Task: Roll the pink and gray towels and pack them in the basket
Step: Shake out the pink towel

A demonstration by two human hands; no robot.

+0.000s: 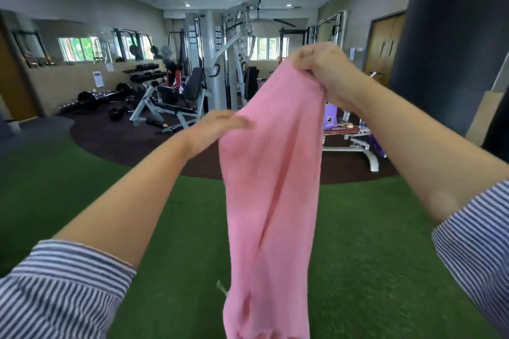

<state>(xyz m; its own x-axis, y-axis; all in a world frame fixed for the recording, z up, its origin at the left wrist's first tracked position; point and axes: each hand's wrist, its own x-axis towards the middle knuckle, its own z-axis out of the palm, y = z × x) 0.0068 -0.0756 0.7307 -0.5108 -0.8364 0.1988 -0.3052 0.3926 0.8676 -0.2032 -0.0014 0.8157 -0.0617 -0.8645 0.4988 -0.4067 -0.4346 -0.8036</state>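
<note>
- The left hand (217, 125), blurred, reaches in with fingers nearly straight and touches the left edge of the pink towel (271, 187); no closed grip shows.
- The pink towel hangs straight down from the right grip, its lower end just above the green turf floor (170, 215).
- The right hand (321, 69) pinches the towel's top corner, fingers curled.

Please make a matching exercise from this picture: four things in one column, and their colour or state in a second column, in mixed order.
Things:
1. pink towel
2. right hand
3. left hand
4. floor turf

States:
A. green, under the arms
B. grips the towel's top edge
C. hangs down unrolled
D. fingers straight, touching the towel's side

Pairs: 1-C, 2-B, 3-D, 4-A
</note>
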